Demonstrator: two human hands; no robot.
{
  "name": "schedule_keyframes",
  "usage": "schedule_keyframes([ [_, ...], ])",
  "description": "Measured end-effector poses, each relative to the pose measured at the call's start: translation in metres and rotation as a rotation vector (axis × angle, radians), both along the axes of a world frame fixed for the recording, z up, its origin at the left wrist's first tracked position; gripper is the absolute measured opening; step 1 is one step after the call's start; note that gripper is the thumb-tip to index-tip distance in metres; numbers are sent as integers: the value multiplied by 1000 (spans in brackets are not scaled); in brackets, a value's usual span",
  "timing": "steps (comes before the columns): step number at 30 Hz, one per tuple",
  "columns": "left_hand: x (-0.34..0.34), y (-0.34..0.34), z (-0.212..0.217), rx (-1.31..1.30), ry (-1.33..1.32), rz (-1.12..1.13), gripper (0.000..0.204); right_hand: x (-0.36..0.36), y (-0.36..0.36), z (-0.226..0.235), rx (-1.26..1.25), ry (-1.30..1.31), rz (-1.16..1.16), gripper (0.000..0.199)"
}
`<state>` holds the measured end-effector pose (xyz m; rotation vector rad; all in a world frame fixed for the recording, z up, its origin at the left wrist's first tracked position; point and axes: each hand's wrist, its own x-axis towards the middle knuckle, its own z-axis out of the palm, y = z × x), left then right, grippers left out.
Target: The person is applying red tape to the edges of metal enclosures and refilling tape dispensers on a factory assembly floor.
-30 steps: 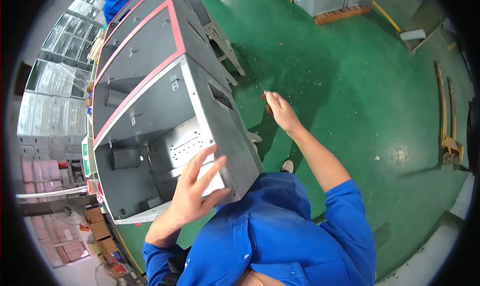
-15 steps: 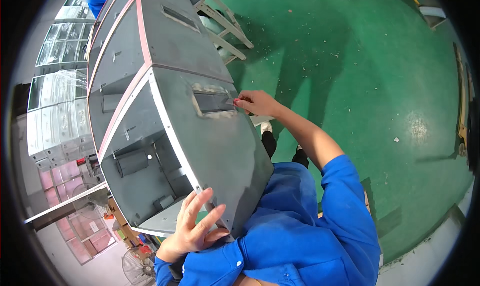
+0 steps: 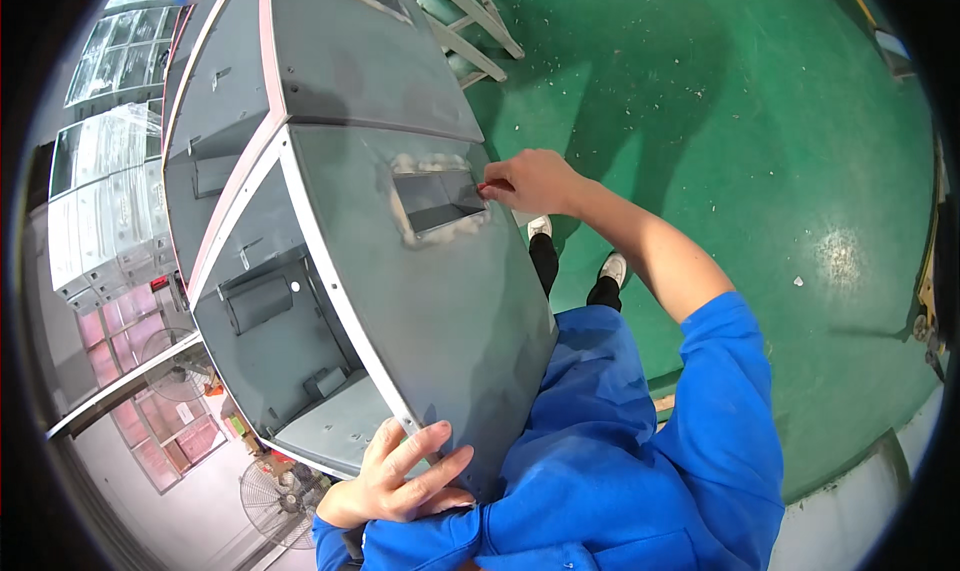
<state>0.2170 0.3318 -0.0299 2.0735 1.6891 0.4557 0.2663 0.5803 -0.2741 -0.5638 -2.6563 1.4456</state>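
Observation:
A large grey metal cabinet point(image 3: 420, 311) with a white front edge lies in front of me. Its near panel has a rectangular cut-out point(image 3: 440, 199), bordered by pale, smeared filler point(image 3: 412, 237). At the right end of this cut-out my right hand point(image 3: 540, 183) pinches a small red piece point(image 3: 486, 187); most of it is hidden by the fingers, so its kind does not show. My left hand point(image 3: 405, 479) rests over the cabinet's lower front corner, fingers spread and holding nothing.
A similar grey cabinet point(image 3: 370, 66) adjoins at the far side, near a pale trestle point(image 3: 465, 31). Plastic-wrapped cabinets point(image 3: 110, 201) stand at the left. A floor fan point(image 3: 280, 496) is at lower left. Green floor point(image 3: 720, 221) with scattered bits spreads to the right.
The view has shifted a little, with the cabinet lower left parts sliding left. My right hand stays by the cut-out's right end with the red piece; my left hand remains at the corner.

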Motion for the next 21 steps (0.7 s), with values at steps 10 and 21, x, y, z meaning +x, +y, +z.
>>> schedule_keyframes([
  [10,-2,-2,-2,7,9,-6,40,3,-4,-10,66,52,3,25],
  [21,-1,-1,-2,-10,1,-14,40,14,-7,-10,-6,73,0,24],
])
